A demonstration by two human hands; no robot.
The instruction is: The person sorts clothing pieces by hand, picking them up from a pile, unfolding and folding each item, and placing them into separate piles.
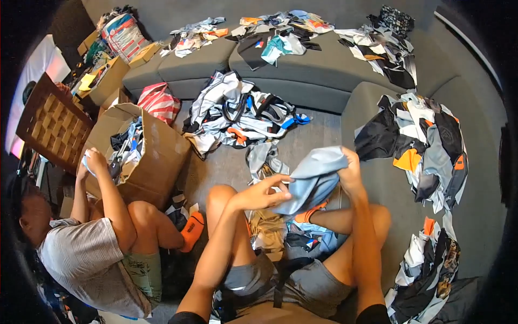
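A light grey-blue piece of cloth (318, 173) hangs above my lap, bunched at its upper right. My right hand (350, 171) grips that bunched corner, fingers closed around it. At the cloth's left edge is my left hand (264, 194), with fingers apart; its fingertips reach the fabric, and I cannot see a firm hold. Below the cloth, between my legs, lie a tan cloth (270, 229) and blue and dark fabric pieces (315, 240). A grey cloth (264, 157) lies on the floor just beyond them.
A big mixed garment pile (243, 110) covers the floor ahead. Cloth heaps sit on the grey sofa (302, 75), including one at right (426, 140). At left, a person (91, 243) handles a small cloth beside an open cardboard box (162, 151) of fabric and a woven-back chair (56, 121).
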